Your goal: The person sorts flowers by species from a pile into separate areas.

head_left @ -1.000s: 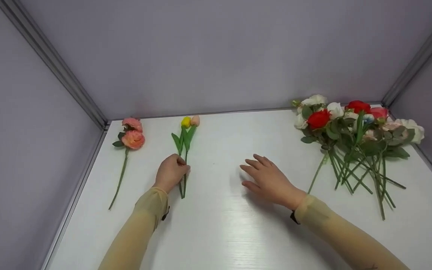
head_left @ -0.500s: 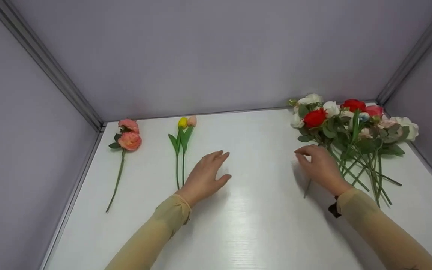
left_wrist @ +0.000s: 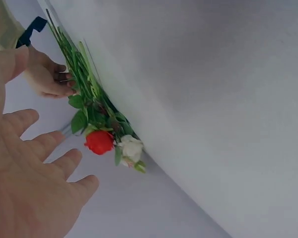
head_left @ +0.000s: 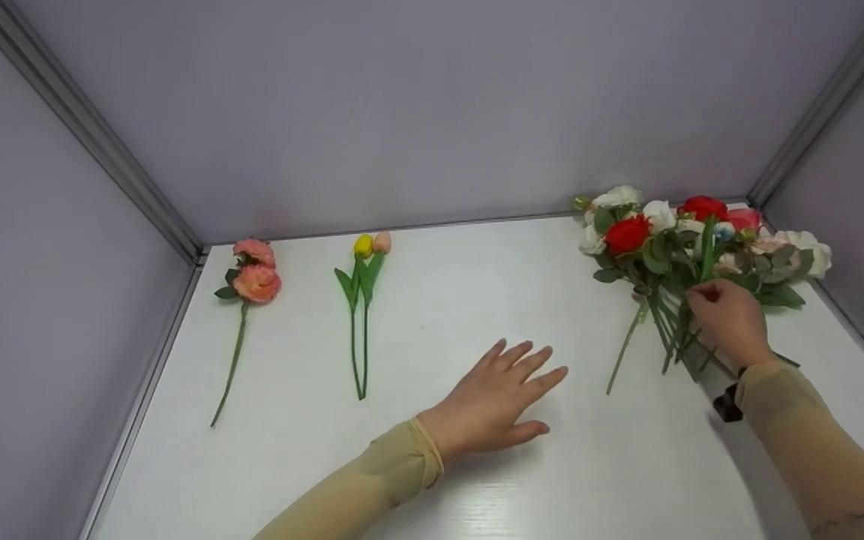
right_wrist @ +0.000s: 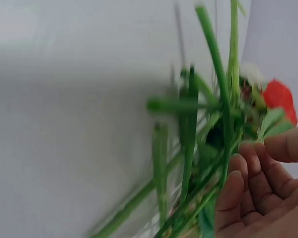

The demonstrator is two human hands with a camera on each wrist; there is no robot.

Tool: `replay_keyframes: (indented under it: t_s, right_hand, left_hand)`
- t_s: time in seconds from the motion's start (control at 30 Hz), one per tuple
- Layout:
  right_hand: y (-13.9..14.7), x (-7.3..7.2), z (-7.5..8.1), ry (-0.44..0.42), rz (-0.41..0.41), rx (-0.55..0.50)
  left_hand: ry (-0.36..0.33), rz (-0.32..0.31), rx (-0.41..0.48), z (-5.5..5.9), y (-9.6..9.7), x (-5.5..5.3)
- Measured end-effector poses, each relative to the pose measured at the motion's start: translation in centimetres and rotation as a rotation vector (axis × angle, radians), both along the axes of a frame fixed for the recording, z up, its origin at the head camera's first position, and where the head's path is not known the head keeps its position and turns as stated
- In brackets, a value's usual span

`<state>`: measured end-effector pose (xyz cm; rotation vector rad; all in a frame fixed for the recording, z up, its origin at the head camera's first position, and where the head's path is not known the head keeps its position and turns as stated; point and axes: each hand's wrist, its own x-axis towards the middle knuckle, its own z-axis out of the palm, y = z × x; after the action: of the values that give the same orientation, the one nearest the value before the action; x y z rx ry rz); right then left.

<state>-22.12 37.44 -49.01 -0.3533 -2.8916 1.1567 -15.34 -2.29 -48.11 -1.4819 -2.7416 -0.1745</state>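
My left hand is held over the white table with its fingers spread and nothing in it. At the right-hand pile of artificial flowers, my right hand has its fingers curled, thumb and forefinger close together beside a long green leaf and a small blue bloom. Green stems run right by those fingertips in the right wrist view; I cannot tell whether one is pinched. The left wrist view shows the same hand at the stems, with a red bloom below.
Two tulips, yellow and pale pink, lie side by side left of centre. A coral-pink flower stem lies farther left. Grey panels wall the table at the back and sides.
The left hand has let go of the tulips and moved right, fingers spreading. The right hand has moved right from mid-table into the flower pile, its fingers curling.
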Motion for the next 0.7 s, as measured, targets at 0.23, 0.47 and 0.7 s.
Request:
replay_keyframes:
  t_s: [0.23, 0.47, 0.7]
  right_hand:
    - [2.2, -1.1, 0.5, -0.091, -0.080, -0.080]
    - [2.4, -2.1, 0.6, -0.118, -0.127, -0.096]
    - [2.5, -2.6, 0.2, -0.157, -0.187, -0.165]
  left_hand:
    - [0.041, -0.086, -0.107, -0.9, 2.3, 1.9]
    - [0.055, -0.121, -0.124, -1.3, 3.2, 2.4]
    - [0.035, -0.118, -0.116, -1.7, 2.8, 2.2]
